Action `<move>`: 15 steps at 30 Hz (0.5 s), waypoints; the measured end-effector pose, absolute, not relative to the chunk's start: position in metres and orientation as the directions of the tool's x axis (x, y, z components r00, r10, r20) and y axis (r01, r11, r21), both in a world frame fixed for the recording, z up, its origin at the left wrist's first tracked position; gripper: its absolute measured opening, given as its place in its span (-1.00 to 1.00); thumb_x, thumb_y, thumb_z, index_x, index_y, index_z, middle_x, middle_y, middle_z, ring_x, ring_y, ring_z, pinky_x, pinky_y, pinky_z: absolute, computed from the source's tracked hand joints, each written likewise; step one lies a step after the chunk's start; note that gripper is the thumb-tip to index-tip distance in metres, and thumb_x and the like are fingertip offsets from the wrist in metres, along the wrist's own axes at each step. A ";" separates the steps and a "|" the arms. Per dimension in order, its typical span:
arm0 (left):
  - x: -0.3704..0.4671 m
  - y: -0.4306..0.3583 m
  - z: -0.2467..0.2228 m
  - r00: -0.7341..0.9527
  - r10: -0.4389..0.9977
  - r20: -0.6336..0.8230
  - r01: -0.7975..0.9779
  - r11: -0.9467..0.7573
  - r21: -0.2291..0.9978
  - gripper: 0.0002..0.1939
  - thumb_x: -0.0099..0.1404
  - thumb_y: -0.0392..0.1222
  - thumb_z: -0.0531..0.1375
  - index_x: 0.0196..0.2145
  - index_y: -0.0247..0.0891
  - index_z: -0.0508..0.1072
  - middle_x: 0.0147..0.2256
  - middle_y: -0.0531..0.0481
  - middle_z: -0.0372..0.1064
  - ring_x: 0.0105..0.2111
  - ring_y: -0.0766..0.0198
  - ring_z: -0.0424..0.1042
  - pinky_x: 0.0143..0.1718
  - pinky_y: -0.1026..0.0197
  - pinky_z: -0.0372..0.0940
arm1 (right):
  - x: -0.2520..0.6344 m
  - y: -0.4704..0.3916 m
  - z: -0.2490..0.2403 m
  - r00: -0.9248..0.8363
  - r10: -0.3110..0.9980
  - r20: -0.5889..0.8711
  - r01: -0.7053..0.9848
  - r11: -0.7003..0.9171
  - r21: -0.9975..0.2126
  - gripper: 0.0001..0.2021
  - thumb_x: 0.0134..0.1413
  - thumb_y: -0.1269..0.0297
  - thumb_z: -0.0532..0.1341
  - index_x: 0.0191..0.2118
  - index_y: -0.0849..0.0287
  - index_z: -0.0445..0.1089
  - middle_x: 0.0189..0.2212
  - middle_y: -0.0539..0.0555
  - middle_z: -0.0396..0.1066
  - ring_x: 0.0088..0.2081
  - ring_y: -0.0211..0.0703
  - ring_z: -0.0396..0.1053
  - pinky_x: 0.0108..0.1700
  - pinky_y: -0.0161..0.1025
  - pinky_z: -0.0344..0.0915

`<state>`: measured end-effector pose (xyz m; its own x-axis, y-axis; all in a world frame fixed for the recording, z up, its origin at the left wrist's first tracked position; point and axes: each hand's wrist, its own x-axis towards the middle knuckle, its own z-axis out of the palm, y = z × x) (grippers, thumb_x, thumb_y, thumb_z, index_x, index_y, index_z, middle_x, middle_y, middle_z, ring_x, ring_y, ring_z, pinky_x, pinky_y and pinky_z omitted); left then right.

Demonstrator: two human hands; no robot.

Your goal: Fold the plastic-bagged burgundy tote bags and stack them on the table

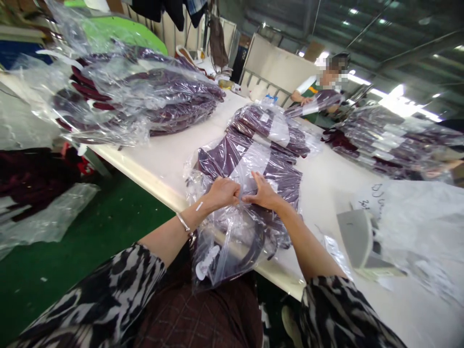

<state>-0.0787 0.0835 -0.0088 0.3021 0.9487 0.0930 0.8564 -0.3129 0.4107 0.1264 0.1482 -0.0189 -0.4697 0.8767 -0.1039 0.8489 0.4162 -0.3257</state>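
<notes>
A dark purple garment in a clear plastic bag [213, 159] lies before me, its near end hanging over the table's edge. My left hand [224, 191] is closed in a fist on the bag's plastic, near its middle. Just to the right, my right hand [265, 192] rests on the same bag with thumb and fingers apart. A pale strip [253, 159] runs under the plastic beyond my hands. A white tag [207, 263] shows in the hanging end. Another bagged garment [253, 118] lies directly behind, touching this one.
On the left of the white table [170, 164] sits a big pile of bagged garments [145, 96]. More bagged garments [395, 135] are stacked at right, near a grey holder [357, 234] and white plastic sheeting [424, 237]. Across the table a person [311, 94] handles a bagged garment.
</notes>
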 end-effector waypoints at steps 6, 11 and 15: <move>-0.089 0.090 0.006 0.341 0.940 0.005 0.775 -0.284 0.565 -0.80 0.27 -0.04 0.28 -0.34 -0.22 0.55 -0.37 0.04 0.53 -0.32 0.20 0.46 -0.30 0.22 0.17 | 0.133 0.132 -0.005 -0.384 0.921 0.061 0.751 0.350 -0.560 0.16 -0.18 -0.21 0.46 0.46 0.25 0.05 0.47 0.38 -0.06 0.47 0.23 -0.10 0.46 0.13 -0.10; -0.117 0.088 0.012 0.374 0.908 0.190 0.769 -0.418 0.484 -0.82 0.34 -0.08 0.20 -0.26 -0.22 0.53 -0.21 -0.03 0.54 -0.14 0.13 0.47 -0.06 0.14 0.23 | 0.263 0.081 0.038 0.088 0.914 0.396 0.708 0.223 -0.670 -0.38 0.04 -0.14 0.30 0.17 0.09 0.48 0.23 0.16 0.42 0.25 0.10 0.34 0.35 -0.02 0.17; -0.128 0.082 -0.001 0.343 0.896 0.281 0.860 -0.420 0.289 -0.89 0.23 -0.15 0.28 -0.26 -0.15 0.51 -0.12 -0.02 0.52 -0.01 0.06 0.43 0.14 0.02 0.11 | 0.394 0.030 0.061 0.585 0.715 0.384 0.753 -0.303 -0.584 -0.63 0.02 0.00 0.21 -0.23 0.16 0.59 -0.19 0.25 0.61 -0.03 0.24 0.51 0.13 0.04 0.33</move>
